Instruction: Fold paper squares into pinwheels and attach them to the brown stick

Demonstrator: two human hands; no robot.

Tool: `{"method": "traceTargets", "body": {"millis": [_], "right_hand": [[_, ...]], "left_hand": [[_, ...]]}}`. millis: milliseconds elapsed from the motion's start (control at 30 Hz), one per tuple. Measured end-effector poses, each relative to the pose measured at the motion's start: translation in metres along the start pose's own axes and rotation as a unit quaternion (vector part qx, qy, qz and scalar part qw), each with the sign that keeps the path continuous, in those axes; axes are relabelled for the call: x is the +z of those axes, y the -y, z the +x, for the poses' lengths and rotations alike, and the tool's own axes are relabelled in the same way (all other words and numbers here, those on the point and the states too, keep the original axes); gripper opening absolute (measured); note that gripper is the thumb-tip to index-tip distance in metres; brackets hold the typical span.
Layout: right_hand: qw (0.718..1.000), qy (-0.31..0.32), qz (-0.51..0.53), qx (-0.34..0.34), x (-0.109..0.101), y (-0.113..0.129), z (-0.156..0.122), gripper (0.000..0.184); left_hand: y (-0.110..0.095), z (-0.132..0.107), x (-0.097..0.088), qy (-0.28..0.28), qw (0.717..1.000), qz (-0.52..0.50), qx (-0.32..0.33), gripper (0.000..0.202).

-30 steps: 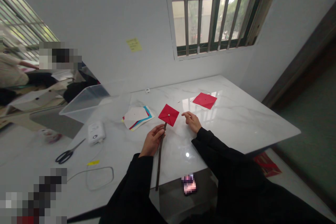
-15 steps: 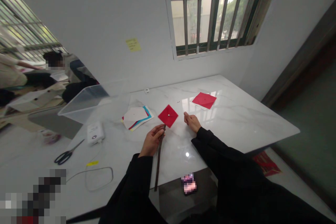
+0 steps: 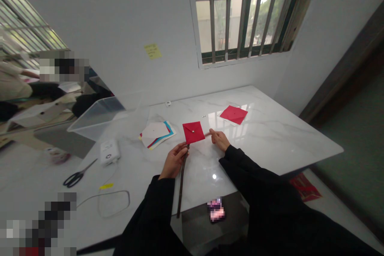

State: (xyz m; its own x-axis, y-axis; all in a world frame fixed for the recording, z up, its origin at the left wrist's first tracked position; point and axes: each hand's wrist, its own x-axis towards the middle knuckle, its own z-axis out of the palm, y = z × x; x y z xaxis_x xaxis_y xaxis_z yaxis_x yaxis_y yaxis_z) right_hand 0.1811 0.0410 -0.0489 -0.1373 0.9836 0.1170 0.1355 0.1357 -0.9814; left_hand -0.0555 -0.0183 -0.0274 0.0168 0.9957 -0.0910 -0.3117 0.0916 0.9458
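Observation:
A red paper pinwheel (image 3: 193,132), its folds meeting at a small shiny fastener in the middle, is at the top of a dark narrow stick (image 3: 181,186). My left hand (image 3: 174,160) is closed around the stick just below the pinwheel, and the stick's lower end hangs over the table's front edge. To the right, my right hand (image 3: 219,140) has its fingers curled, with the index fingertip pointing at the pinwheel's right corner. A thin reddish streak lies between that corner and the fingertip; whether they touch I cannot tell. Nothing shows in the right hand.
Left of the pinwheel lies a stack of coloured paper (image 3: 157,134); at the back right are red and white sheets (image 3: 234,115). Scissors (image 3: 78,174), a white device (image 3: 109,152), a cable (image 3: 128,198) and a clear plastic bin (image 3: 96,114) stand left. People are at the far left.
The pinwheel has turned about its centre, from a diamond position to a nearly level square. The left hand and stick have stayed in place, and the right hand has barely moved.

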Motion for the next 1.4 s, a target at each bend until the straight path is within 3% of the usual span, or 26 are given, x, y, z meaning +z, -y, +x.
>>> {"method": "traceTargets", "body": {"millis": [100, 267, 533, 767, 867, 1200, 1267, 1400], "right_hand": [[0.999, 0.043, -0.033, 0.001, 0.0, -0.001, 0.0, 0.07], [1.0, -0.005, -0.015, -0.015, 0.002, -0.006, 0.003, 0.065], [0.992, 0.031, -0.104, -0.059, 0.002, 0.006, -0.006, 0.055], [0.98, 0.168, -0.073, -0.077, 0.018, 0.015, -0.019, 0.049], [0.974, 0.198, -0.08, -0.075, 0.023, 0.014, -0.021, 0.047], [0.965, 0.262, 0.005, 0.014, 0.03, 0.024, -0.024, 0.041], [0.957, 0.285, 0.04, 0.046, 0.035, 0.027, -0.029, 0.042], [0.933, 0.342, 0.085, 0.077, 0.046, 0.03, -0.037, 0.045]], "left_hand": [[0.0, 0.0, 0.0, 0.007, 1.0, 0.008, 0.008, 0.039], [-0.001, -0.001, 0.0, 0.006, 1.0, -0.003, 0.004, 0.041], [0.004, 0.015, 0.002, -0.09, 0.981, -0.162, 0.056, 0.038], [0.011, 0.03, 0.018, -0.048, 0.983, -0.174, 0.021, 0.029], [0.011, 0.033, 0.02, -0.027, 0.986, -0.163, 0.009, 0.031], [0.005, 0.035, 0.015, 0.044, 0.987, -0.157, -0.015, 0.03], [0.003, 0.039, 0.012, 0.034, 0.984, -0.177, 0.003, 0.026], [-0.003, 0.049, 0.005, -0.039, 0.972, -0.232, 0.015, 0.016]]}}
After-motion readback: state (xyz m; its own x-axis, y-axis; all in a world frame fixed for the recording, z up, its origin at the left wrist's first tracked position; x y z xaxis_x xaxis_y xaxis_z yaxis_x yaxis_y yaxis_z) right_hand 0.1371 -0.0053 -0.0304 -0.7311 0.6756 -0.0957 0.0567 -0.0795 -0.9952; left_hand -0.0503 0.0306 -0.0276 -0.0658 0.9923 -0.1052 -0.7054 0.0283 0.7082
